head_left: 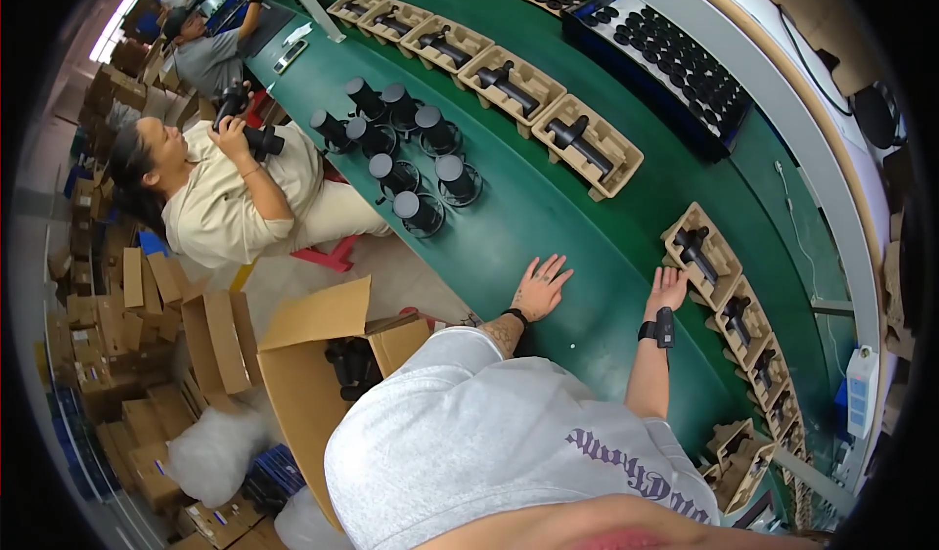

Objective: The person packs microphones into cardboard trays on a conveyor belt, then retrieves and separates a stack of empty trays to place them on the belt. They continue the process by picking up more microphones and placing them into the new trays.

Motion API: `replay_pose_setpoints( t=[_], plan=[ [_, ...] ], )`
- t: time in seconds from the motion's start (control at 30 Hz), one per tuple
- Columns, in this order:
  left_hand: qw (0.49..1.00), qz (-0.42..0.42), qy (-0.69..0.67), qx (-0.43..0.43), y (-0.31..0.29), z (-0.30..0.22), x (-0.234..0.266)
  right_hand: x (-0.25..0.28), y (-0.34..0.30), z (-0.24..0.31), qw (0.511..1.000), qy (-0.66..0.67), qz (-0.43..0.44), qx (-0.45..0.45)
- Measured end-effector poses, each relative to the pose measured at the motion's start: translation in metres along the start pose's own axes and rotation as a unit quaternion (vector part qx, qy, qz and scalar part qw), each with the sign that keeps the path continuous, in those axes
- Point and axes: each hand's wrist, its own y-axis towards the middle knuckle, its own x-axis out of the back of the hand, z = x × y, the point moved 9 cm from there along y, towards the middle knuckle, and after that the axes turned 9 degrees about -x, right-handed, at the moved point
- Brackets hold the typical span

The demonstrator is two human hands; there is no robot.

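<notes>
My left hand [541, 288] rests on the green table [489, 242] with its fingers spread and holds nothing. To its right, my right hand [666, 288] has its fingers stretched out at the near edge of a tan moulded pulp tray [722, 239]; its fingertips seem to touch that edge. In this tray lies a black handled device [695, 254] with a long barrel. Farther up the table, another pulp tray [626, 164] carries a similar black device [579, 145], with a gap between the two trays.
Several like trays run in a line both ways. Black cylinders [454, 174] stand in a group at the left. A box [313, 320] with black parts sits beside me. A co-worker [230, 198] at the left holds a black device. Dark racks of round parts [665, 61] lie at the back.
</notes>
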Motion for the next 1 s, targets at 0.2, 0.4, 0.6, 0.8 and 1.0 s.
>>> replay_pose_setpoints(
  t=[0.2,0.4,0.6,0.8,1.0],
  plan=[
    [0.995,0.080,-0.056,0.003,0.007,0.004,-0.023,-0.025,-0.102,-0.069,0.952,-0.192,0.212,-0.113],
    [0.998,0.033,0.031,-0.034,0.004,0.013,-0.025,0.015,-0.128,-0.064,0.876,-0.380,0.291,-0.055],
    [0.996,-0.004,0.056,-0.074,0.013,-0.002,-0.028,0.189,-0.118,0.054,0.951,-0.280,0.061,0.120],
    [0.996,-0.057,-0.045,-0.046,0.049,-0.002,-0.024,0.336,-0.157,0.092,0.944,-0.198,-0.215,0.155],
    [0.967,-0.030,-0.114,-0.225,0.125,-0.092,-0.008,0.310,-0.129,0.107,0.867,-0.415,-0.166,0.219]
  ],
)
